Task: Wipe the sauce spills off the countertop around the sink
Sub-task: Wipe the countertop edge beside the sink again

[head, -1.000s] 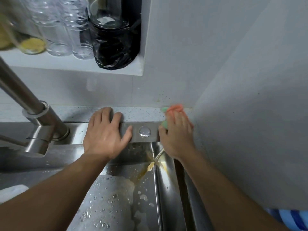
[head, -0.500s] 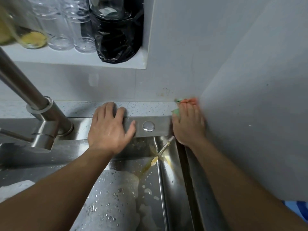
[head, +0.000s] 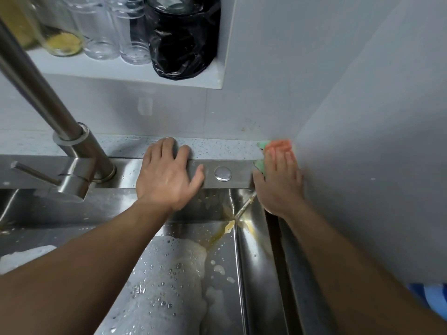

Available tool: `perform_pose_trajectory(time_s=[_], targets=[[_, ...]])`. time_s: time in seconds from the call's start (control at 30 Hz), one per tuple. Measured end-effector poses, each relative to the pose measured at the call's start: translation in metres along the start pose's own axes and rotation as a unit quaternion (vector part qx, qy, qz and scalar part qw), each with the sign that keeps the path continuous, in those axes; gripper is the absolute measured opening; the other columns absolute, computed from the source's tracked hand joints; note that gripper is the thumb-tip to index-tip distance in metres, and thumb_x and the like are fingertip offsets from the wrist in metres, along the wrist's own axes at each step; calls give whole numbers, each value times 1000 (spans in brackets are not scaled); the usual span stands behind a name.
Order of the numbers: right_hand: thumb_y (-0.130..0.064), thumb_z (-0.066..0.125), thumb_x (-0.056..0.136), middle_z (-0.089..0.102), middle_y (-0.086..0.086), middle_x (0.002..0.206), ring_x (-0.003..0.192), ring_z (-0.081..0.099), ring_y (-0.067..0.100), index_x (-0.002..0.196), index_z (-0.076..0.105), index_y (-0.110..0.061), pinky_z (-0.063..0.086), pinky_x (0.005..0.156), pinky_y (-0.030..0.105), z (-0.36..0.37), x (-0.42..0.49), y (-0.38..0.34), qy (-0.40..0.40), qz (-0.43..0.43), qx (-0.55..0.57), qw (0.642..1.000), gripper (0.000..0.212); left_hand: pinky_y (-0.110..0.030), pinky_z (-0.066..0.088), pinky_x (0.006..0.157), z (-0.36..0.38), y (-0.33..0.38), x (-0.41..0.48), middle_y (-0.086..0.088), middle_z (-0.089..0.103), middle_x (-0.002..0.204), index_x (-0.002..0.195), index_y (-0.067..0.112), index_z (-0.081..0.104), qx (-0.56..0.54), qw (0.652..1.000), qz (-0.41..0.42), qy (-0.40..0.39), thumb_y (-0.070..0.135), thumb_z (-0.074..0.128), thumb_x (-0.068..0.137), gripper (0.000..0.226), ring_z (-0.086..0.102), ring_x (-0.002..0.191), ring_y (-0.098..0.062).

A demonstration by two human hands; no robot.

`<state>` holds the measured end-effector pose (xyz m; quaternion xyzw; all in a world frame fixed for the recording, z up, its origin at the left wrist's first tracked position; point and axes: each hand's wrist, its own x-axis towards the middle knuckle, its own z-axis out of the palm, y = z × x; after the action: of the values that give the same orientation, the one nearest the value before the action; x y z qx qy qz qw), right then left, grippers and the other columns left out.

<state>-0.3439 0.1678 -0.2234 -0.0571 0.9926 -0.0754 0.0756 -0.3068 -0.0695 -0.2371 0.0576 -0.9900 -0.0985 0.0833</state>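
My right hand (head: 278, 180) presses a green and orange sponge (head: 264, 147) onto the speckled countertop (head: 217, 147) in the back right corner, against the side wall. Most of the sponge is hidden under my fingers. My left hand (head: 168, 175) lies flat, fingers spread, on the steel rim of the sink (head: 238, 176) and the counter strip behind it. Yellow-orange sauce (head: 229, 226) runs down the sink's back right corner. Small brownish specks (head: 244, 128) dot the wall tile above the counter.
A steel faucet (head: 72, 151) rises at the left with its lever pointing left. A round steel button (head: 222, 173) sits in the rim between my hands. Foam (head: 174, 274) lies in the basin. A shelf niche (head: 130, 68) above holds clear glasses and a black bag.
My right hand has slid the sponge to the right along the counter strip, into the corner by the side wall. My left hand has stayed flat on the sink rim.
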Motion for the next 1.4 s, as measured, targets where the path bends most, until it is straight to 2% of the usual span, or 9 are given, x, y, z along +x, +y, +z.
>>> perform_pose_trajectory(time_s=[0.13, 0.37, 0.57, 0.7, 0.8, 1.0, 1.13, 1.23, 1.4], targets=[[-45, 21, 108, -14, -4, 171, 157, -18, 17, 164, -5, -26, -8, 127, 44, 4, -10, -2, -22, -143, -14, 989, 65, -47, 30, 114, -7, 1, 0, -12, 43, 136, 127, 20, 49, -1, 1000, 0, -19, 60, 27, 93, 56, 37, 131, -32], [-49, 11, 104, -10, -3, 173, 159, -11, 21, 165, -1, -29, -11, 127, 47, -2, 8, -53, -50, -62, 26, 996, 65, -47, 22, 122, -35, -18, -46, -14, 38, 151, 137, 15, 45, -22, 999, -25, -27, 44, 39, 97, 49, 27, 145, -32], [-38, 24, 110, -20, -10, 169, 155, -21, 11, 164, -6, -31, -21, 116, 31, 4, 6, -133, -106, -301, -9, 948, 62, -41, 19, 122, -35, -54, -91, -16, 18, 165, 152, 10, 29, 15, 997, -31, -69, 39, 45, 97, 64, 11, 155, -29], [-40, 18, 108, -21, -13, 169, 155, -22, 10, 163, -8, -37, -14, 125, 39, 0, 14, -90, -99, -232, 5, 968, 61, -41, 12, 124, -41, -48, -102, -16, 7, 168, 155, 15, 24, -8, 997, -34, -73, 40, 41, 98, 64, 5, 155, -30], [-39, 16, 110, -16, -11, 171, 156, -20, 12, 164, -2, -33, -14, 126, 39, 0, 15, -122, -113, -201, 32, 973, 57, -39, 12, 124, -46, -47, -111, -14, 10, 167, 153, 17, 27, -22, 995, -51, -80, 38, 44, 98, 61, 9, 154, -30], [-20, 31, 103, -1, -11, 171, 158, -8, 10, 164, 13, -31, -6, 129, 39, 5, -1, -161, -145, -362, 42, 920, 64, -40, 20, 121, -52, -51, -122, -15, 13, 167, 148, 15, 35, -36, 992, -75, -100, 34, 47, 97, 56, 15, 152, -33], [-17, 38, 103, -9, -12, 170, 158, -13, 13, 165, 6, -31, -17, 121, 32, 0, 3, -151, -121, -288, 33, 949, 71, -42, 35, 112, -61, -55, -125, -17, 34, 156, 140, 10, 44, -58, 991, -100, -70, 24, 52, 90, 52, 36, 139, -34], [-24, 44, 99, -12, -9, 171, 157, -15, 14, 164, 0, -29, -11, 127, 41, 15, -10, -182, -121, -354, 5, 927, 79, -42, 39, 106, -64, -55, -121, -15, 44, 145, 141, 7, 42, -86, 988, -111, -61, 17, 54, 86, 58, 44, 129, -34], [1, 45, 90, -8, -14, 172, 157, -10, 9, 164, 0, -33, 2, 128, 41, 10, -10, -137, -86, -362, -35, 928, 93, -43, 36, 112, -57, -47, -104, -14, 32, 155, 146, 8, 35, -94, 990, -85, -66, 16, 51, 87, 61, 39, 137, -34]])
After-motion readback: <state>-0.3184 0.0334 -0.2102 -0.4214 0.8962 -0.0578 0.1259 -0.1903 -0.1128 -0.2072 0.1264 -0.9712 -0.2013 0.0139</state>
